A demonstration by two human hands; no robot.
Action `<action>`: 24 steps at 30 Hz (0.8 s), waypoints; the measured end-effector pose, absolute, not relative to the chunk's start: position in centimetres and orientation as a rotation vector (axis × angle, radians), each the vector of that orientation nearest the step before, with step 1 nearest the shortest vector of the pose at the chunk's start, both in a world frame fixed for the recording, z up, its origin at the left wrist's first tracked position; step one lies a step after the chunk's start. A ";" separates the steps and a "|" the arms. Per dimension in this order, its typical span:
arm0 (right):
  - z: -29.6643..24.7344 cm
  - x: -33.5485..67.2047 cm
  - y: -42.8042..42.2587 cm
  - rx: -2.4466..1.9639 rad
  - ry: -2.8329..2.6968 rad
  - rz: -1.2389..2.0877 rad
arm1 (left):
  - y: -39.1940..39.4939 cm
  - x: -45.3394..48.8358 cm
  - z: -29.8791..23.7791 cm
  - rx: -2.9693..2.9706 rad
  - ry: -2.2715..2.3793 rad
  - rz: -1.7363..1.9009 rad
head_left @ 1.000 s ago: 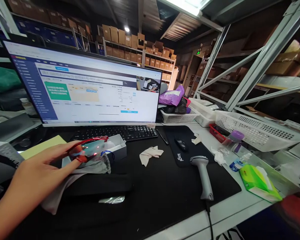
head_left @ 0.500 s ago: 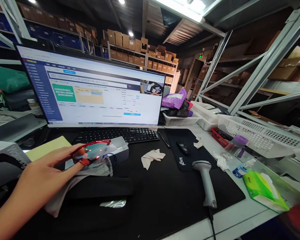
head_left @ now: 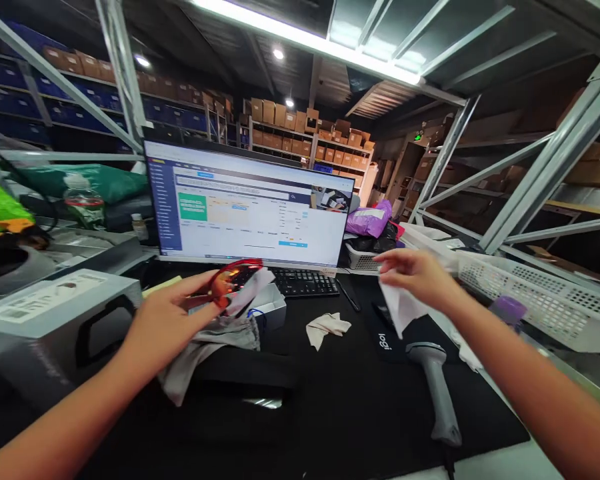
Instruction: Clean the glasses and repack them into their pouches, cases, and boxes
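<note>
My left hand (head_left: 173,323) pinches a pair of red-framed sunglasses (head_left: 224,283) by one end, above a grey cloth pouch (head_left: 200,347). Just behind the pouch lies an open small grey box (head_left: 275,308) with a blue cord at its side. Over the mouse pad, my right hand (head_left: 417,279) is closed on a white tissue (head_left: 399,308) that hangs down from the fingers. A crumpled tissue (head_left: 327,327) rests on the black desk mat between the two hands. Below the right hand lies a grey barcode scanner (head_left: 436,390).
A monitor (head_left: 250,220) and a black keyboard (head_left: 305,283) stand behind my hands. At left is a grey box with a label (head_left: 55,293). White baskets (head_left: 530,287) line the right side, and a purple parcel (head_left: 369,220) sits at the back.
My right hand has come into view from the right, holding a white tissue. The camera view has swung left and up. My left hand still holds the sunglasses, now turned differently.
</note>
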State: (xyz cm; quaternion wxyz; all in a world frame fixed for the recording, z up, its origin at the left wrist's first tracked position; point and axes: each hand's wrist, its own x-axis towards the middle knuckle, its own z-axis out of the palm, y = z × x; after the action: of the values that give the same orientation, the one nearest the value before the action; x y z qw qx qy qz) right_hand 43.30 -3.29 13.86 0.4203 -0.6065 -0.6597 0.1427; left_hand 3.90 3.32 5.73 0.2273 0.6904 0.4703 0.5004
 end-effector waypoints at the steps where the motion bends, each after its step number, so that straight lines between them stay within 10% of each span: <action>1: 13.3 41.1 -2.1 -1.436 -1.718 0.448 | 3.4 4.0 5.7 1.850 1.224 1.390; 8: 9.3 29.7 2.9 -1.174 -1.829 0.905 | 4.1 3.0 4.5 1.704 0.983 1.512; 24: 6.8 24.1 2.9 -1.027 -1.956 0.786 | 3.7 1.1 3.6 1.930 0.919 1.214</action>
State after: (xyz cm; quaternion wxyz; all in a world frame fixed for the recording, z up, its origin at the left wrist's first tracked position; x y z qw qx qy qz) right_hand 24.07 2.92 6.83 0.3882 -0.4036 -0.7688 0.3089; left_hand 1.08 3.75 3.59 0.3349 0.7398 0.3523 0.4652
